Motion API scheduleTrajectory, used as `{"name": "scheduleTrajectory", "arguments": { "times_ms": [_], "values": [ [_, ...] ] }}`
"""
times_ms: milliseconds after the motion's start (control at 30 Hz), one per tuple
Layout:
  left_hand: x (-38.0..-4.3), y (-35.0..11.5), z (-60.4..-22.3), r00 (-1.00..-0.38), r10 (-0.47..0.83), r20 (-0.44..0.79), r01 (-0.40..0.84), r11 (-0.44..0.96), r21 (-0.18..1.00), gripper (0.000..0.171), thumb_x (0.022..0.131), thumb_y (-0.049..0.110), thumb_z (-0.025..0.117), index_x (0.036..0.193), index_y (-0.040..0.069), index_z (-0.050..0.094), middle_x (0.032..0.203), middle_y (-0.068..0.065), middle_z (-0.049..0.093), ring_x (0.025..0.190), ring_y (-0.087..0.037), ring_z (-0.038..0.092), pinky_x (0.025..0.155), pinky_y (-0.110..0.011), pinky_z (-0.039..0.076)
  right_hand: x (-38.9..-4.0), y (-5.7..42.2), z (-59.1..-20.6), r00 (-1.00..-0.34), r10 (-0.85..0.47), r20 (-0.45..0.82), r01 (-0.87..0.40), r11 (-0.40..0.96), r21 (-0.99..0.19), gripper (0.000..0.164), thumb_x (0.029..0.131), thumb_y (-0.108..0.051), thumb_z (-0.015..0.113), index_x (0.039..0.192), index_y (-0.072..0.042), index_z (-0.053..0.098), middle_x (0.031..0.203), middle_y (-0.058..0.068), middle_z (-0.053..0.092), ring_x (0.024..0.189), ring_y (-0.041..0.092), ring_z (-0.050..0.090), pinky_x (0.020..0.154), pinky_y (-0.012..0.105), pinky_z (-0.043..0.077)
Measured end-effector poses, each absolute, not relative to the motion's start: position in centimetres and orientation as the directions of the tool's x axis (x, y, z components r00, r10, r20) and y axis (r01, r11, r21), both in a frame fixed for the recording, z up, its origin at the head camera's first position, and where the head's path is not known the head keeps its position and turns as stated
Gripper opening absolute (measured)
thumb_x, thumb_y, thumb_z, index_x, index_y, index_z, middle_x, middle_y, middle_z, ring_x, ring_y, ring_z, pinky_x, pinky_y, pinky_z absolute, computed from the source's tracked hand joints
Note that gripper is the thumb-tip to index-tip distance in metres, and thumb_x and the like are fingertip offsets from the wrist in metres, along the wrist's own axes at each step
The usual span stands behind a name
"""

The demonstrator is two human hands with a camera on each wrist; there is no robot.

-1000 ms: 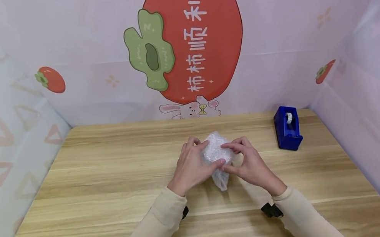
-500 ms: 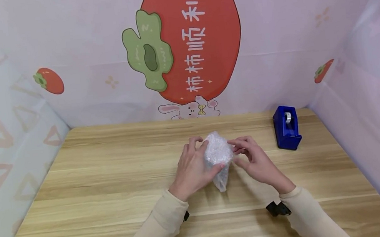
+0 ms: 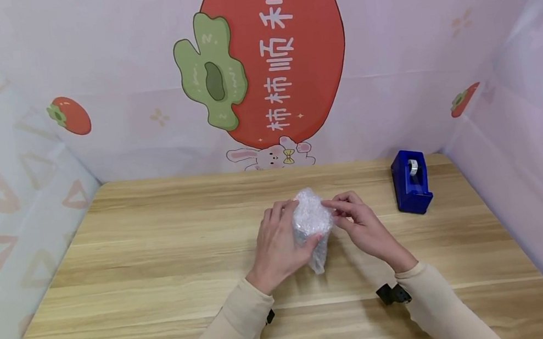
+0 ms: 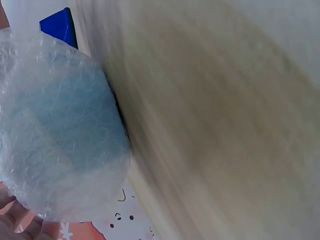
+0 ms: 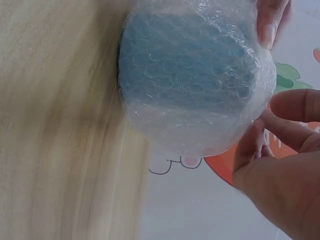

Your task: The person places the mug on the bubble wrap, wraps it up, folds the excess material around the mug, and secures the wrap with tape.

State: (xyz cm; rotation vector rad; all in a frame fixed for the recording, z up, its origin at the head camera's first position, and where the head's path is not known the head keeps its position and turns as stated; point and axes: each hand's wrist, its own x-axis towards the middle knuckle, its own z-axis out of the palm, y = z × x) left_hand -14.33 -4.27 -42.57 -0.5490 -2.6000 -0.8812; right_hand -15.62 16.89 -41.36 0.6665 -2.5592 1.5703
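Observation:
A rounded thing in clear bubble wrap (image 3: 312,216) stands on the wooden table, with a tail of wrap sticking out towards me. Something pale blue shows through the bubble wrap (image 4: 65,120) in the left wrist view; its kind is hidden. My left hand (image 3: 279,246) holds the bundle from the left, fingers along its far side and thumb on its near upper edge. On the other side, my right hand (image 3: 367,230) has its thumb and fingertips at the upper right edge. There, in the right wrist view, the right hand (image 5: 280,160) pinches the wrap.
A blue tape dispenser (image 3: 411,182) with a roll of tape stands at the table's back right. Printed cloth walls (image 3: 138,134) enclose the back and both sides of the wooden table (image 3: 163,269).
My right hand drew back to the right from the top of the bundle, then its fingertips came back to the right edge. The left hand stayed on the bundle, its fingers shifting slightly.

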Motion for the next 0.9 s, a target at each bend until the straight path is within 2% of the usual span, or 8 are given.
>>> {"name": "scheduleTrajectory", "arguments": {
  "times_ms": [133, 333, 500, 600, 667, 733, 833, 900],
  "values": [
    [-14.2, -4.1, -42.5, -0.875, 0.234, 0.423, 0.448, 0.722, 0.528, 0.074, 0.08, 0.044, 0.08, 0.137, 0.001, 0.058, 0.135, -0.012, 0.055, 0.111, -0.031, 0.053, 0.094, -0.042, 0.047, -15.6, 16.9, -41.1, -0.904, -0.324, 0.28, -0.401, 0.409, -0.82, 0.033, 0.099, 0.004, 0.056, 0.13, 0.005, 0.065, 0.119, 0.015, 0.055, 0.097, 0.024, 0.051, 0.081, 0.031, 0.045],
    [-14.1, -4.0, -42.6, -0.869, 0.23, 0.438, 0.455, 0.72, 0.524, 0.073, 0.08, 0.043, 0.079, 0.136, 0.0, 0.059, 0.138, -0.012, 0.053, 0.111, -0.031, 0.053, 0.094, -0.043, 0.047, -15.6, 17.7, -40.6, -0.906, -0.296, 0.302, -0.411, 0.446, -0.795, 0.029, 0.097, 0.003, 0.061, 0.125, 0.001, 0.069, 0.116, 0.016, 0.061, 0.095, 0.023, 0.058, 0.079, 0.029, 0.049],
    [-14.1, -3.9, -42.7, -0.866, 0.231, 0.444, 0.459, 0.719, 0.522, 0.073, 0.079, 0.042, 0.079, 0.136, -0.001, 0.06, 0.138, -0.012, 0.053, 0.111, -0.032, 0.053, 0.094, -0.044, 0.047, -16.4, 20.1, -40.2, -0.925, -0.117, 0.362, -0.358, 0.591, -0.723, 0.02, 0.095, -0.001, 0.066, 0.113, 0.001, 0.074, 0.1, 0.015, 0.071, 0.085, 0.018, 0.064, 0.073, 0.022, 0.052],
    [-14.2, -3.9, -42.7, -0.867, 0.23, 0.443, 0.457, 0.722, 0.52, 0.072, 0.08, 0.042, 0.078, 0.135, 0.0, 0.06, 0.138, -0.012, 0.053, 0.111, -0.032, 0.053, 0.094, -0.044, 0.047, -17.5, 23.1, -40.0, -0.905, 0.089, 0.415, -0.222, 0.734, -0.642, 0.017, 0.095, -0.01, 0.065, 0.102, 0.001, 0.076, 0.087, 0.014, 0.072, 0.075, 0.021, 0.063, 0.066, 0.023, 0.048],
    [-14.2, -4.0, -42.7, -0.867, 0.23, 0.443, 0.457, 0.724, 0.517, 0.071, 0.08, 0.042, 0.078, 0.135, 0.0, 0.061, 0.137, -0.012, 0.054, 0.11, -0.032, 0.053, 0.093, -0.044, 0.047, -18.1, 25.4, -40.0, -0.888, 0.221, 0.403, -0.076, 0.794, -0.603, 0.027, 0.096, -0.02, 0.063, 0.101, 0.003, 0.075, 0.089, 0.018, 0.07, 0.079, 0.029, 0.063, 0.067, 0.033, 0.048],
    [-14.2, -4.0, -42.8, -0.867, 0.231, 0.442, 0.455, 0.726, 0.515, 0.071, 0.08, 0.042, 0.078, 0.134, 0.0, 0.061, 0.137, -0.012, 0.054, 0.11, -0.032, 0.053, 0.093, -0.044, 0.048, -18.5, 27.8, -40.2, -0.89, 0.316, 0.329, 0.07, 0.807, -0.586, 0.039, 0.099, -0.029, 0.057, 0.106, 0.006, 0.073, 0.096, 0.025, 0.069, 0.085, 0.038, 0.063, 0.069, 0.044, 0.048],
    [-14.2, -4.0, -42.8, -0.866, 0.231, 0.444, 0.457, 0.729, 0.51, 0.07, 0.08, 0.042, 0.078, 0.133, 0.0, 0.062, 0.136, -0.012, 0.054, 0.109, -0.033, 0.053, 0.092, -0.043, 0.048, -18.7, 30.6, -40.8, -0.925, 0.344, 0.161, 0.2, 0.801, -0.564, 0.056, 0.103, -0.039, 0.05, 0.119, 0.012, 0.066, 0.109, 0.032, 0.066, 0.096, 0.046, 0.062, 0.072, 0.054, 0.05],
    [-14.2, -4.1, -42.8, -0.866, 0.232, 0.443, 0.456, 0.731, 0.508, 0.07, 0.08, 0.042, 0.078, 0.133, -0.001, 0.062, 0.136, -0.012, 0.054, 0.109, -0.033, 0.053, 0.092, -0.043, 0.048, -18.8, 31.8, -41.1, -0.944, 0.321, 0.072, 0.227, 0.794, -0.564, 0.062, 0.103, -0.044, 0.047, 0.124, 0.013, 0.063, 0.112, 0.033, 0.066, 0.096, 0.046, 0.063, 0.07, 0.052, 0.05]
  ]
}}
